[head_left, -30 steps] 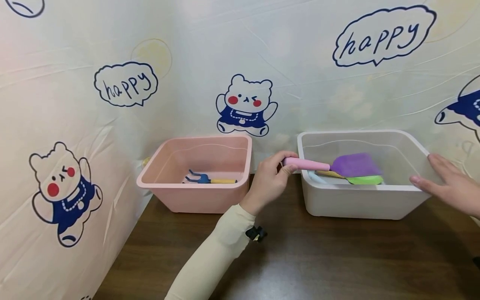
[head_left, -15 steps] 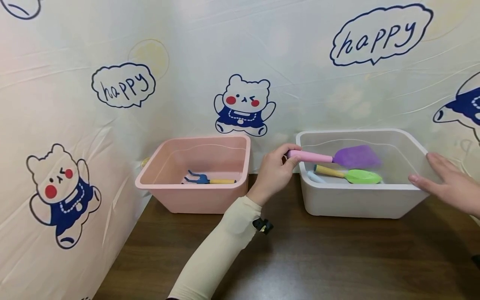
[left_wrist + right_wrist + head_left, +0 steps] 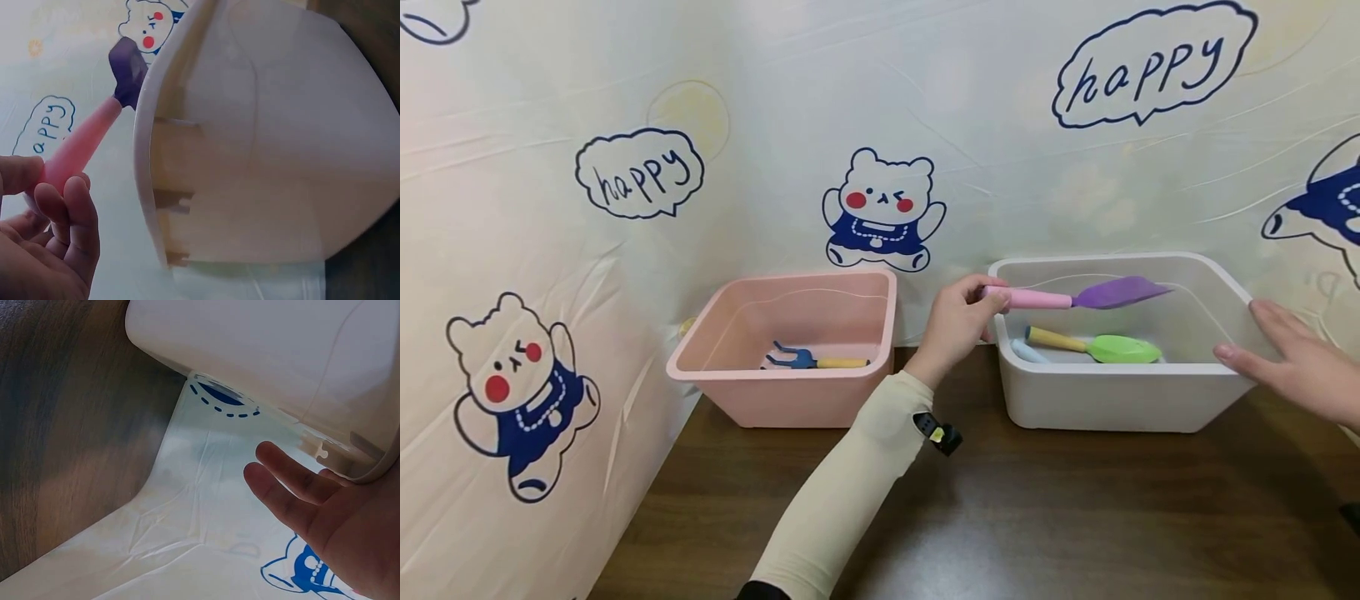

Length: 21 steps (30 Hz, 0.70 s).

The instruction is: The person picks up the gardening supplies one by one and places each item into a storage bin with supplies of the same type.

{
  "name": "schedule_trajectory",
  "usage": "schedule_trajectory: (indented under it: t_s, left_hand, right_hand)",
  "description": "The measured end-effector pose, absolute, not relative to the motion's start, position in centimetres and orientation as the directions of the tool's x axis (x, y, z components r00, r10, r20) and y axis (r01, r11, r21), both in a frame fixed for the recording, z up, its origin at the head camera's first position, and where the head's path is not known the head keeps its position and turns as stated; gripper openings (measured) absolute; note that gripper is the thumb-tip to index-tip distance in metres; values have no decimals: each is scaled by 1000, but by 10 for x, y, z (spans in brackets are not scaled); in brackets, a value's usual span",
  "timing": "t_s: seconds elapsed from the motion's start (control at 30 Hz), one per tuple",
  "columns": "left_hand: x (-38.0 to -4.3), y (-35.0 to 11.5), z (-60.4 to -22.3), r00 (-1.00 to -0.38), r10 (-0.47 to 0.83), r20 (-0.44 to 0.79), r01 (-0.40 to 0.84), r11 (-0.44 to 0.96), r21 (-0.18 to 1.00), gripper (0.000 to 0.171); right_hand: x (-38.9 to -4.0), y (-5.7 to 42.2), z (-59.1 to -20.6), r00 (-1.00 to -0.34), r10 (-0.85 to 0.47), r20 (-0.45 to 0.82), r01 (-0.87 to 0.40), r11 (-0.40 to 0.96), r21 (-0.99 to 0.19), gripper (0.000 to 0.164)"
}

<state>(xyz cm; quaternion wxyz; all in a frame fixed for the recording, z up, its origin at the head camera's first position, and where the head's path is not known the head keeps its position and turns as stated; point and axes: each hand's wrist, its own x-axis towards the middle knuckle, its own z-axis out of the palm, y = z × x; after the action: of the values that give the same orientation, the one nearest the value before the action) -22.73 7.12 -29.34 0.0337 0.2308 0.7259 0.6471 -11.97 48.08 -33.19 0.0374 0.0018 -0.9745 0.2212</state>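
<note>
Between the thumb and fingers of my left hand [image 3: 958, 321] is the pink handle of a toy shovel [image 3: 1116, 292] with a purple blade. The shovel is held level over the white bin [image 3: 1097, 400], its blade above the bin's inside. Straight fingers of my right hand [image 3: 1292, 362] rest at the bin's right rim; the right wrist view shows that hand [image 3: 325, 506] beside the bin's wall. Inside the white bin lie a green trowel [image 3: 1123, 349] with a yellow handle and a pale blue piece [image 3: 1028, 352], partly hidden by the front wall.
To the left stands a pink bin [image 3: 805, 400] holding a small blue rake [image 3: 805, 359] with a yellow handle. Both bins stand on a dark wooden table [image 3: 1060, 517], against a sheet [image 3: 760, 217] printed with bears.
My left hand has raised the shovel up and slightly right, off the green trowel, and its blade has turned more edge-on. My right hand stays at the rim.
</note>
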Motion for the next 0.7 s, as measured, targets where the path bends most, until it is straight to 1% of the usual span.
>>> schedule_trajectory:
  t_s: [0.17, 0.3, 0.43, 0.53, 0.7]
  left_hand:
    - [-237, 83, -290, -917, 368, 153, 161, -9, 987, 14]
    - [-243, 95, -283, -928, 362, 87, 101, 20, 995, 13]
    - [-247, 107, -278, -939, 342, 44, 79, 90, 993, 11]
    - [-249, 117, -274, -944, 328, 36, 88, 145, 986, 8]
    - [-249, 130, -272, -953, 301, 31, 106, 235, 966, 6]
  right_hand:
    - [-120, 478, -330, -998, 18, 59, -9, 904, -427, 95]
    - [-120, 477, -330, -998, 23, 50, -1, 903, -429, 95]
    - [-121, 476, -331, -998, 10, 66, -19, 902, -431, 94]
    - [-121, 477, -332, -996, 4, 84, -32, 902, -430, 94]
    - [-121, 478, -332, -997, 11, 79, -23, 906, -422, 94]
